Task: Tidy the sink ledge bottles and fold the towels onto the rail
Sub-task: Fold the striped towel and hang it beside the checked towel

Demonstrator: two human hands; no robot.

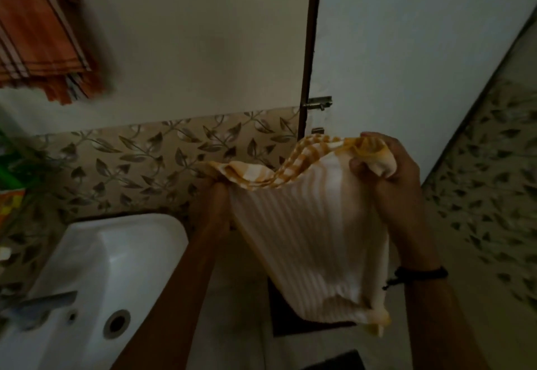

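Both hands clamp the striped towel's point(313, 238) top edge, left hand point(217, 196) at 9 o'clock, right hand point(392, 177) at 2, the cloth hanging toward 6. The orange towel point(43, 35), likely marking the rail, hangs well apart at 10 o'clock, nearer the left hand.

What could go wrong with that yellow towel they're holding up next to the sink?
The towel sags along its top edge between the left hand and right hand, so the fold may come out crooked. Its lower end hangs free beside the sink and could brush it. Each hand grips just a corner, so it might slip.
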